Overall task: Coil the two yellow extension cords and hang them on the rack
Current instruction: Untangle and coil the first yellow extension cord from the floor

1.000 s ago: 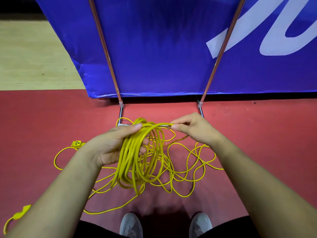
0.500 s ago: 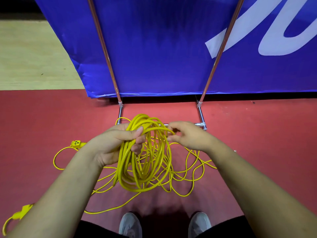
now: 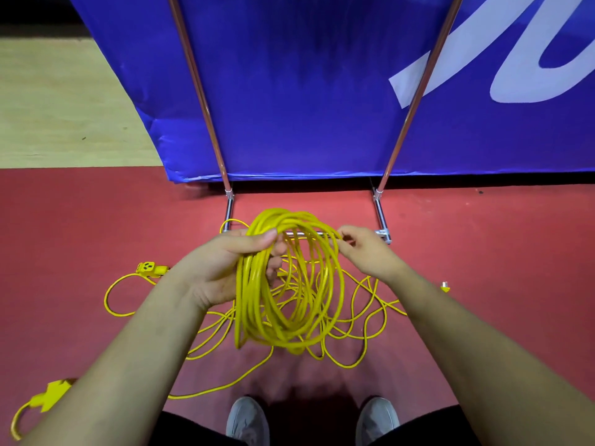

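Observation:
My left hand (image 3: 225, 265) grips a hanging coil of yellow extension cord (image 3: 286, 329) at its top, thumb over the strands. My right hand (image 3: 363, 252) pinches the coil's outermost loop at the upper right. Loose yellow cord (image 3: 363, 317) lies tangled on the red floor under and right of the coil. A yellow socket end (image 3: 151, 268) lies on the floor at the left, and a yellow plug (image 3: 48, 395) at the lower left. The rack's two slanted poles (image 3: 199, 91) rise ahead, joined low by a chrome crossbar (image 3: 306, 234) just behind my hands.
A blue banner (image 3: 306, 91) stands right behind the rack's poles. The rack's chrome base legs (image 3: 381, 217) rest on the red floor (image 3: 499, 252). Pale wooden flooring (image 3: 64, 107) lies at the far left. My grey shoes (image 3: 248, 420) are at the bottom. A small plug tip (image 3: 445, 286) lies right.
My right hand has brought a new loop in toward the left hand and laid it on the coil. The coil has grown rounder; the loose cord on the floor has shrunk.

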The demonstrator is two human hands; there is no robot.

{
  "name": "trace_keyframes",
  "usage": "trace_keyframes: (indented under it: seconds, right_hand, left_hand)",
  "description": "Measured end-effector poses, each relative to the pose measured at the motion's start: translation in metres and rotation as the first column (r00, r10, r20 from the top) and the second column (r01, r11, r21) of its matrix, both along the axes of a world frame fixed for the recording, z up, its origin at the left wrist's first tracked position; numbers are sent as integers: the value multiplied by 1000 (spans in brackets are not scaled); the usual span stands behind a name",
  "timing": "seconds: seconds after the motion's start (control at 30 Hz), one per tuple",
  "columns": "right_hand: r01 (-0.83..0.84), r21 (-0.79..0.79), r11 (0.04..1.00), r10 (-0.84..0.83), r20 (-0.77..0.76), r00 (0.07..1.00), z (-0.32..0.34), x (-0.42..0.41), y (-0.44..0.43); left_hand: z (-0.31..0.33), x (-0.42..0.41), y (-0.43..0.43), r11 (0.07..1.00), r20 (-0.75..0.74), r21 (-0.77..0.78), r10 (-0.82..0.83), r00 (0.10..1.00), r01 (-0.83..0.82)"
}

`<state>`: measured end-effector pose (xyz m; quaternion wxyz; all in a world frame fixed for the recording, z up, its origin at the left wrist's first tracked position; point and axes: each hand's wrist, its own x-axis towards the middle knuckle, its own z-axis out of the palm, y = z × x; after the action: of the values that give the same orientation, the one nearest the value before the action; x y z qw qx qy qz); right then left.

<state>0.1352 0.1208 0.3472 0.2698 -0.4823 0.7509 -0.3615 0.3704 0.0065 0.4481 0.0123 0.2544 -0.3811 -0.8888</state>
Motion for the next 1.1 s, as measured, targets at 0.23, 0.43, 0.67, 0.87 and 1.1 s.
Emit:
trace_keyframes:
  seconds: [0.23, 0.43, 0.67, 0.87, 1.1]
  right_hand:
    - [75, 282, 957, -88, 34, 996, -50, -17, 20]
    - [390, 123, 913, -383, 591, 710, -39, -6, 10]
    - [-125, 243, 962, 104, 98, 990, 55, 25, -4]
    - [-573, 182, 799, 484, 373, 792, 117, 58, -3]
    - [-199, -56, 978, 205, 389, 898, 84, 18, 2]
  left_hand:
    - [11, 2, -12, 975, -258, 101, 216, 942, -196]
    - [7, 9, -29, 909, -145, -27, 409, 901, -417]
    - [6, 12, -37, 847, -1, -287, 467, 884, -448]
    - [7, 7, -11, 939, 78, -324, 151, 986, -118]
    - [18, 1, -2, 976, 39, -150, 166, 985, -159]
